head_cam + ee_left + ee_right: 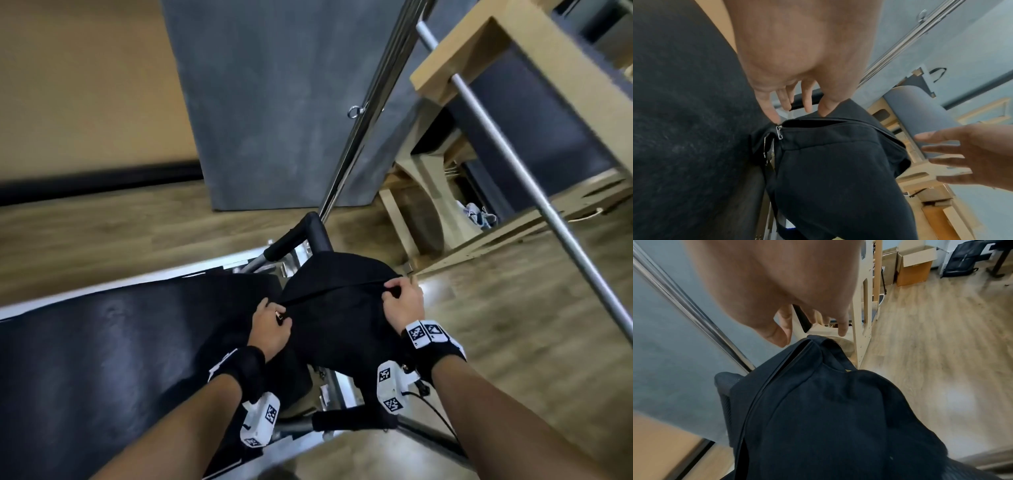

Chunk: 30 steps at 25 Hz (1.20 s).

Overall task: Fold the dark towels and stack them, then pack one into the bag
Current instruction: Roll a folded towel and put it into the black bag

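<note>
A black fabric bag [342,308] sits at the end of a black padded bench [102,342]. Its zipper runs along the top, and the metal pull [779,132] hangs free at the left end beside a short gap in the zip. My left hand [270,322] is at that end, fingers pointing down, fingertips [824,112] touching the bag's [838,170] top edge. My right hand [402,298] is at the bag's [828,418] right end; in its wrist view the right hand [809,331] hovers just above the corner with loose fingers. No towel shows plainly.
A padded foot bar [294,236] stands just beyond the bag. Slanted metal poles [513,164] and a wooden frame [479,51] rise to the right over wood flooring. A cardboard box [914,267] and a dark backpack [962,259] are farther off.
</note>
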Available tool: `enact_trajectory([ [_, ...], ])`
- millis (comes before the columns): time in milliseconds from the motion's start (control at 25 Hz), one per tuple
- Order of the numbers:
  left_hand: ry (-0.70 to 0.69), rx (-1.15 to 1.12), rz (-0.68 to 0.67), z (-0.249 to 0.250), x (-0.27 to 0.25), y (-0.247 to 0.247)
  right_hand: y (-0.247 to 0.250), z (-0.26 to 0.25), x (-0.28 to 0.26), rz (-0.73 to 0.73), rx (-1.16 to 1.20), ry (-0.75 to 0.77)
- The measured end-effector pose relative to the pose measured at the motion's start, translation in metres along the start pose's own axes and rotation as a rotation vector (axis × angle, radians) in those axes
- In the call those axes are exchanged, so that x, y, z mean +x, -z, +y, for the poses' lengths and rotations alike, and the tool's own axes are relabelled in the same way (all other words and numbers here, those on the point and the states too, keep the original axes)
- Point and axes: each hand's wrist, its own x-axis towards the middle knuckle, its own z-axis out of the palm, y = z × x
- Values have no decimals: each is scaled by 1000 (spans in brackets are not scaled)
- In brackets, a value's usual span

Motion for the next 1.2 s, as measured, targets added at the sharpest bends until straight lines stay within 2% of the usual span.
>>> enact_trajectory([
  [160,78,-38,-116,-3,38,-17,-6,9,33,-48,41,-30],
  [280,36,-4,-145,-11,43,-19,-9,11,36,-72,25,-17],
  [440,-68,78,58,-11,16,-3,-2,4,15,-21,-100,68],
  [560,-141,84,213,-4,-16,31,21,-11,-15,58,-152,222],
  [680,-263,225,299,3,-57,67,42,-34,-56,142,-187,432],
  [840,-292,303,403,22,-126,132,62,-64,-137,162,-179,608],
  [960,-282,349,454,23,-186,193,80,-67,-208,41,-175,711],
  [1080,-301,467,503,16,-244,241,93,-65,-275,-96,-341,905],
  [1200,-357,535,535,3,-308,280,108,-69,-346,-107,-387,1078],
])
